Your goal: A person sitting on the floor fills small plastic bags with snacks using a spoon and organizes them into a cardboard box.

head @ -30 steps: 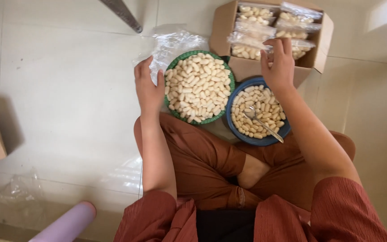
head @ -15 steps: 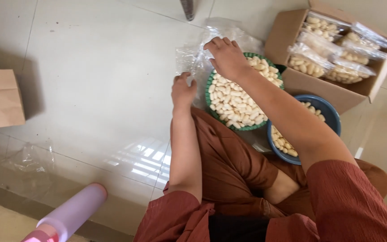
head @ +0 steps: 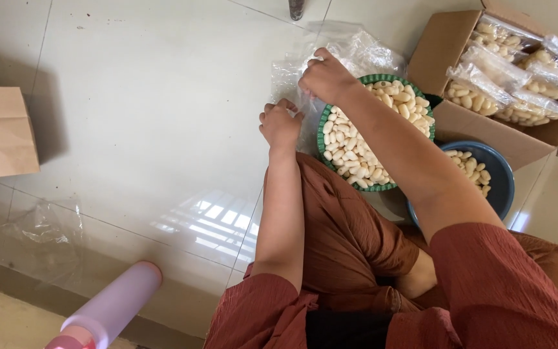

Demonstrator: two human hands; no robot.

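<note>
Both the left hand (head: 280, 125) and the right hand (head: 326, 76) pinch the clear plastic bags (head: 343, 52) piled on the floor just beside the green basket (head: 323, 119) of pale peeled cloves, with the blue bowl (head: 502, 178) and the cardboard box (head: 450, 48) of filled bags to its right.
</note>
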